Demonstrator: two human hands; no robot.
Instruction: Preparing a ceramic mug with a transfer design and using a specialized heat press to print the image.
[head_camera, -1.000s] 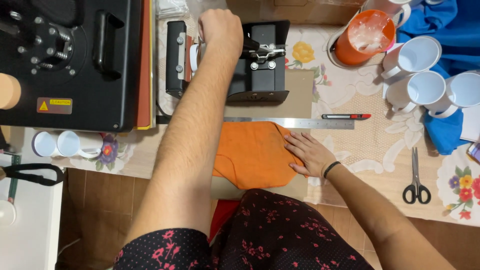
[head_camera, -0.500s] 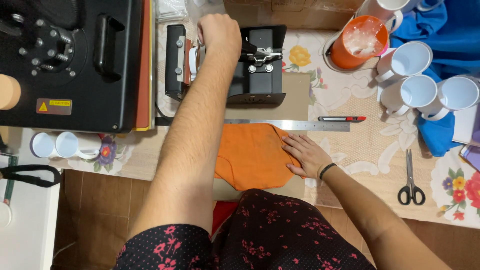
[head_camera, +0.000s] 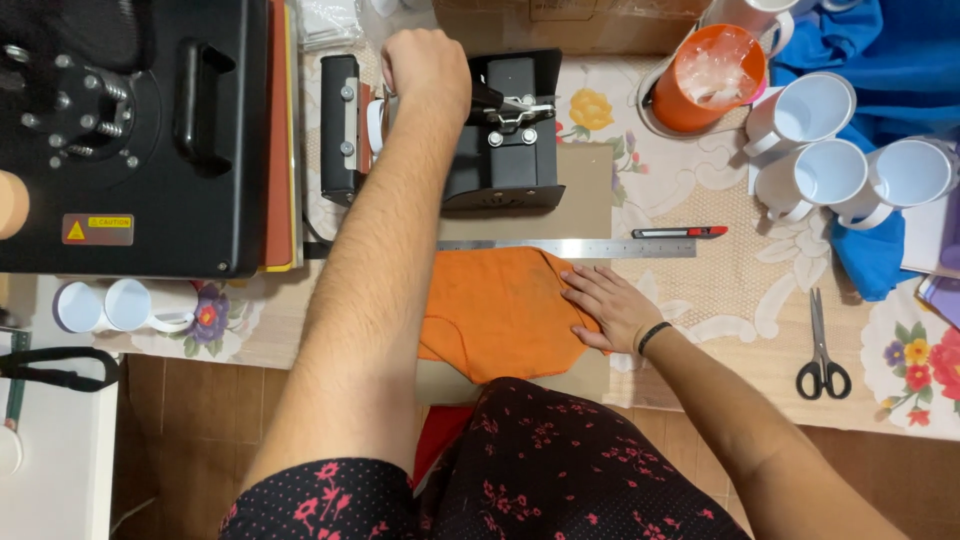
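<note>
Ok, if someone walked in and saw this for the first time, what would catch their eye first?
Probably the bright orange cloth at the near middle of the table, with the right hand flat on its right edge, just below a metal ruler. Next, the left hand on the small black mug press at the top centre. The big black heat press fills the upper left, and white mugs cluster at the upper right.
</note>
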